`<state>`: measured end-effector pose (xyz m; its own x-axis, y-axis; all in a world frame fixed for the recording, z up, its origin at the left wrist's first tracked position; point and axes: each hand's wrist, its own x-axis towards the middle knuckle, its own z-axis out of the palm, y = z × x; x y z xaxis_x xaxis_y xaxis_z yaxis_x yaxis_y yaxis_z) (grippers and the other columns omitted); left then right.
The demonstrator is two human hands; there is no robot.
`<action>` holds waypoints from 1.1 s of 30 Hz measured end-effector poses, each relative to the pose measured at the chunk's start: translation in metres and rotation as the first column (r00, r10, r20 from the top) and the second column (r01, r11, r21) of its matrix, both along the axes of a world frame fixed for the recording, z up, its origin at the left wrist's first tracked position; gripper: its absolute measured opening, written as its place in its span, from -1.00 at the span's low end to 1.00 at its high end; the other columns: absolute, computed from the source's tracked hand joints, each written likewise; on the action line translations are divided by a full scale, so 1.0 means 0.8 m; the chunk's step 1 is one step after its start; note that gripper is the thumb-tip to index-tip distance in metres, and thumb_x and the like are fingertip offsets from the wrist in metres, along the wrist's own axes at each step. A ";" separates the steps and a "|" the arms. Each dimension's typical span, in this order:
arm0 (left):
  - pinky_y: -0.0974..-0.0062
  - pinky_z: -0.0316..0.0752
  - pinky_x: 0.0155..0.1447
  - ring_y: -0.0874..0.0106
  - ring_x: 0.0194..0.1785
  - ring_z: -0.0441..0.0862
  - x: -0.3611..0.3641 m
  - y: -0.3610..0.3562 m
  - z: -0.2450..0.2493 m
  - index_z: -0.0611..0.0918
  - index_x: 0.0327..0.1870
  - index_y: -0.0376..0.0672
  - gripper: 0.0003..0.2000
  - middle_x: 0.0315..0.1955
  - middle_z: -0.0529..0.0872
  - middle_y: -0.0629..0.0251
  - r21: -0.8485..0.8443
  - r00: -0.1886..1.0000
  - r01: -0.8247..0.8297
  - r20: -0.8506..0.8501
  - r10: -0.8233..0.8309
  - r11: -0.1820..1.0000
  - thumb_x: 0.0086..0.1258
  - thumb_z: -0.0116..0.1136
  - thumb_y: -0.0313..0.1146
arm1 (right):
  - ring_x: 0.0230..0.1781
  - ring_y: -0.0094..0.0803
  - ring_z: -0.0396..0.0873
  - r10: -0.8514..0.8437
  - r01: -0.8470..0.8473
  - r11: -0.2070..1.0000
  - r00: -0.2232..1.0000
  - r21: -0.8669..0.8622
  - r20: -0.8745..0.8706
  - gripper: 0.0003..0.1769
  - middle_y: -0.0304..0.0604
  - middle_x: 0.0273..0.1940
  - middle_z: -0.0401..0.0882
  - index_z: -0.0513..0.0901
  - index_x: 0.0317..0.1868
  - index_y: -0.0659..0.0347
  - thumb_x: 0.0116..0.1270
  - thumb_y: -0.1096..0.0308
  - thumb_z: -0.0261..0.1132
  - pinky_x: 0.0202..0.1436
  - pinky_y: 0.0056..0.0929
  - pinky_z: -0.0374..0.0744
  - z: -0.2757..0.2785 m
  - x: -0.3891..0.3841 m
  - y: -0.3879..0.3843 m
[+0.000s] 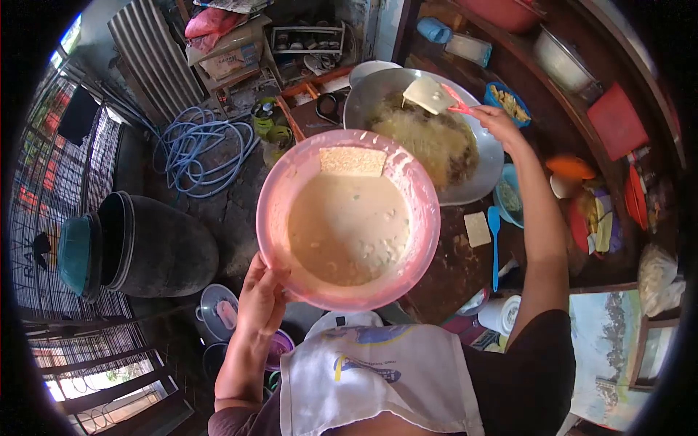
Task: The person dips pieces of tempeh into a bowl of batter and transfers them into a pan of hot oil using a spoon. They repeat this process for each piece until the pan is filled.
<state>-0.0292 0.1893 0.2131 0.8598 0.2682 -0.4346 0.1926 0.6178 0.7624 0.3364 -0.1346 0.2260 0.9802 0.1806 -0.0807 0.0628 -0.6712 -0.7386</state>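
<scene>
My left hand (263, 294) grips the near left rim of a pink plastic bowl (269, 211). Pale, lumpy batter (349, 232) fills its bottom, and a thin tempeh slice (352, 161) leans against the far inner wall. My right hand (498, 125) is closed around a red utensil (458, 102), whose exact kind is partly hidden. At its end, a batter-coated slice (427, 96) is held over the wide metal wok (476, 190), with batter dripping from it. Bubbling oil (422, 142) covers much of the wok.
A blue basket of fried pieces (509, 102) stands right of the wok. Nearby are a blue bowl (510, 195), a blue spoon (495, 247) and another flat slice (478, 229). On the left are a dark barrel (167, 247), a coiled hose (200, 156) and a green gas cylinder (265, 109).
</scene>
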 end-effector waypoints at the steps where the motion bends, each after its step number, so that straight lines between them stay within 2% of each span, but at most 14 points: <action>1: 0.35 0.62 -0.27 0.42 -0.28 0.59 0.000 0.000 0.000 0.37 -0.01 -0.18 -0.67 -0.25 0.54 0.27 0.002 1.000 -0.028 -0.010 0.028 1.000 0.15 -0.11 -0.58 | -0.46 -0.60 0.38 0.029 -0.029 1.000 0.999 -0.012 0.031 -0.60 -0.31 -0.50 0.47 0.60 -0.13 0.10 0.12 0.02 0.23 -0.42 -0.58 0.34 -0.016 0.021 0.001; 6: 0.31 0.62 -0.28 0.37 -0.27 0.59 -0.003 0.006 -0.014 0.36 0.01 -0.19 -0.64 -0.21 0.54 0.23 -0.020 0.997 -0.078 -0.016 0.077 0.997 0.14 -0.11 -0.58 | -0.30 -0.35 0.57 0.193 -0.122 0.947 0.955 -0.296 0.226 -0.67 -0.15 -0.29 0.61 0.63 -0.18 -0.06 0.10 0.00 0.19 -0.26 -0.39 0.47 -0.084 0.102 0.008; 8: 0.31 0.63 -0.29 0.37 -0.27 0.59 -0.002 0.003 -0.018 0.36 0.01 -0.18 -0.64 -0.22 0.54 0.23 -0.019 0.994 -0.099 -0.038 0.098 0.995 0.13 -0.10 -0.59 | -0.24 -0.29 0.56 0.088 0.060 0.862 0.961 -0.503 0.264 -0.68 -0.11 -0.28 0.61 0.62 -0.18 -0.04 0.13 0.03 0.16 -0.17 -0.43 0.47 -0.059 0.069 0.041; 10: 0.33 0.63 -0.30 0.38 -0.27 0.59 -0.003 0.001 -0.022 0.37 0.01 -0.19 -0.63 -0.23 0.54 0.22 -0.036 0.993 -0.107 -0.052 0.105 0.994 0.12 -0.10 -0.59 | -0.25 -0.21 0.55 0.126 0.094 0.846 0.921 -0.524 0.368 -0.73 -0.14 -0.33 0.60 0.63 -0.21 -0.12 0.14 0.06 0.14 -0.19 -0.37 0.47 -0.058 0.061 0.048; 12: 0.42 0.62 -0.34 0.44 -0.31 0.59 -0.001 -0.003 -0.018 0.40 -0.10 -0.15 -0.72 -0.27 0.55 0.29 -0.046 0.992 -0.108 -0.065 0.105 0.993 0.14 -0.07 -0.59 | -0.32 -0.25 0.55 0.328 0.231 0.726 0.712 -0.648 0.621 -0.75 -0.21 -0.39 0.58 0.63 -0.22 -0.12 0.13 0.07 0.14 -0.24 -0.34 0.47 -0.058 0.060 0.050; 16: 0.51 0.60 -0.41 0.51 -0.37 0.58 -0.001 -0.005 -0.018 0.42 -0.20 -0.11 -0.81 -0.34 0.56 0.36 -0.062 0.993 -0.094 -0.072 0.090 0.994 0.17 -0.04 -0.57 | -0.35 -0.27 0.53 0.438 0.262 0.718 0.551 -0.645 0.711 -0.77 -0.23 -0.43 0.54 0.61 -0.22 -0.14 0.14 0.10 0.12 -0.26 -0.32 0.46 -0.050 0.045 0.054; 20: 0.49 0.60 -0.38 0.51 -0.37 0.58 0.000 -0.013 -0.018 0.42 -0.21 -0.11 -0.82 -0.34 0.56 0.37 -0.044 0.993 -0.098 -0.074 0.095 0.994 0.17 -0.04 -0.57 | -0.31 -0.22 0.54 0.396 0.231 0.741 0.608 -0.630 0.689 -0.76 -0.17 -0.38 0.57 0.62 -0.20 -0.10 0.16 0.11 0.12 -0.23 -0.29 0.46 -0.037 0.026 0.060; 22: 0.44 0.60 -0.35 0.50 -0.34 0.57 -0.002 -0.015 -0.020 0.41 -0.22 -0.12 -0.82 -0.33 0.55 0.36 -0.055 0.998 -0.039 -0.043 0.036 0.998 0.17 -0.04 -0.57 | -0.25 -0.15 0.53 -0.010 0.239 0.858 0.892 -0.455 0.451 -0.74 -0.09 -0.31 0.58 0.61 -0.17 -0.04 0.19 0.12 0.11 -0.18 -0.26 0.47 -0.022 0.011 0.061; 23: 0.44 0.60 -0.35 0.50 -0.34 0.57 -0.003 -0.017 -0.022 0.41 -0.22 -0.12 -0.82 -0.33 0.55 0.36 -0.057 0.998 -0.039 -0.048 0.036 0.998 0.17 -0.04 -0.57 | -0.18 -0.08 0.51 -0.030 0.191 0.888 0.932 -0.418 0.362 -0.64 -0.02 -0.21 0.56 0.59 -0.14 -0.02 0.19 0.00 0.06 -0.15 -0.20 0.47 -0.040 0.038 0.039; 24: 0.42 0.61 -0.33 0.50 -0.32 0.57 -0.003 -0.022 -0.025 0.41 -0.21 -0.12 -0.82 -0.32 0.55 0.36 -0.056 0.999 -0.035 -0.037 0.033 0.998 0.17 -0.04 -0.57 | -0.34 -0.21 0.55 0.087 0.074 0.946 0.879 -0.314 0.468 -0.65 -0.08 -0.33 0.60 0.59 -0.14 0.05 0.20 0.05 0.09 -0.28 -0.31 0.47 -0.057 0.053 0.013; 26: 0.40 0.61 -0.32 0.50 -0.31 0.57 -0.007 -0.030 -0.026 0.41 -0.21 -0.12 -0.82 -0.31 0.55 0.35 -0.057 0.998 -0.043 -0.043 0.040 0.997 0.17 -0.04 -0.57 | -0.50 -0.54 0.43 -0.045 0.059 0.996 0.977 -0.062 0.207 -0.65 -0.27 -0.51 0.51 0.59 -0.14 0.17 0.21 0.11 0.14 -0.43 -0.57 0.36 -0.012 0.001 0.013; 28: 0.40 0.61 -0.32 0.50 -0.28 0.56 -0.011 -0.040 -0.025 0.41 -0.21 -0.12 -0.82 -0.29 0.55 0.35 -0.067 0.999 -0.028 -0.017 0.027 0.997 0.18 -0.04 -0.56 | -0.54 -0.66 0.27 0.021 -0.035 0.997 0.983 0.074 0.182 -0.68 -0.39 -0.57 0.35 0.58 -0.14 0.23 0.24 0.19 0.13 -0.50 -0.67 0.25 0.027 -0.057 0.010; 29: 0.42 0.60 -0.32 0.50 -0.33 0.58 -0.014 -0.044 -0.030 0.39 -0.09 -0.13 -0.74 -0.29 0.56 0.33 -0.060 0.999 -0.034 0.002 0.034 0.998 0.18 -0.07 -0.55 | -0.50 -0.63 0.33 0.058 -0.066 0.997 0.985 0.046 0.161 -0.68 -0.36 -0.50 0.44 0.57 -0.15 0.26 0.23 0.19 0.14 -0.43 -0.64 0.30 0.045 -0.086 0.009; 33: 0.42 0.60 -0.29 0.49 -0.30 0.58 -0.024 -0.059 -0.031 0.41 -0.17 -0.12 -0.80 -0.28 0.56 0.33 -0.054 0.998 -0.030 0.051 0.033 0.998 0.19 -0.07 -0.54 | -0.40 -0.54 0.50 0.187 -0.152 0.977 0.947 -0.150 0.260 -0.70 -0.21 -0.38 0.59 0.59 -0.16 0.19 0.20 0.19 0.16 -0.34 -0.58 0.41 0.080 -0.212 0.014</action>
